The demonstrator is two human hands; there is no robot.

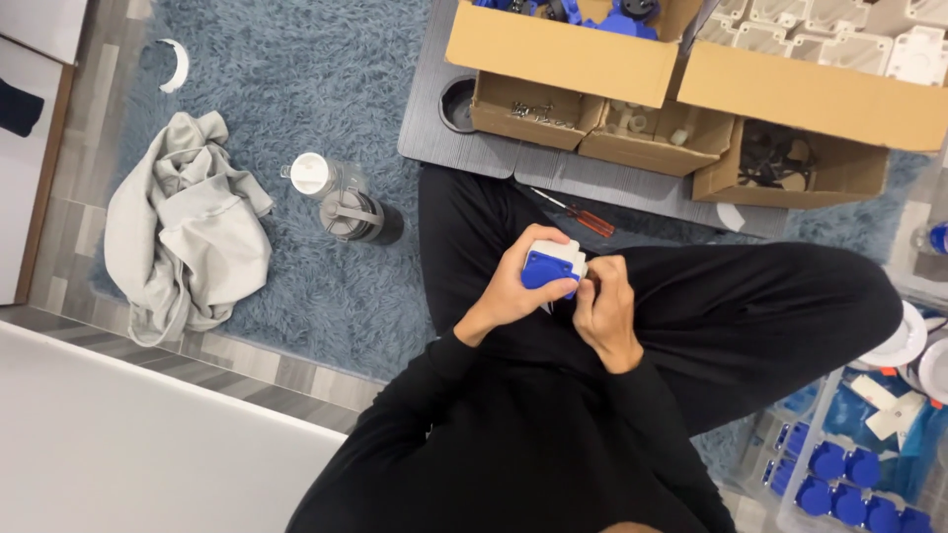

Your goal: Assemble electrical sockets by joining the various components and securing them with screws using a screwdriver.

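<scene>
1. The left hand was wrapped around a white socket with a blue lid, thumb and fingers closed on its body, apparently to keep it steady over the lap.
2. The right hand was curled against the socket's right side, fingertips pressed to its edge; whether it pinched some small part there could not be told.
3. The socket sat between both hands, above the person's crossed legs in black trousers, close to the chest where the eyes could follow it.
4. A screwdriver with a red handle lay on the grey board just ahead of the knees, within easy reach.
5. Beyond it, open boxes stood on the board, holding small parts, white housings and blue pieces, seemingly sorted by kind.
6. To the person's right, clear bins held rows of blue caps.
7. To the left, on the blue rug, a bottle lay on its side, with a crumpled grey cloth further off, both clear of the work.
</scene>
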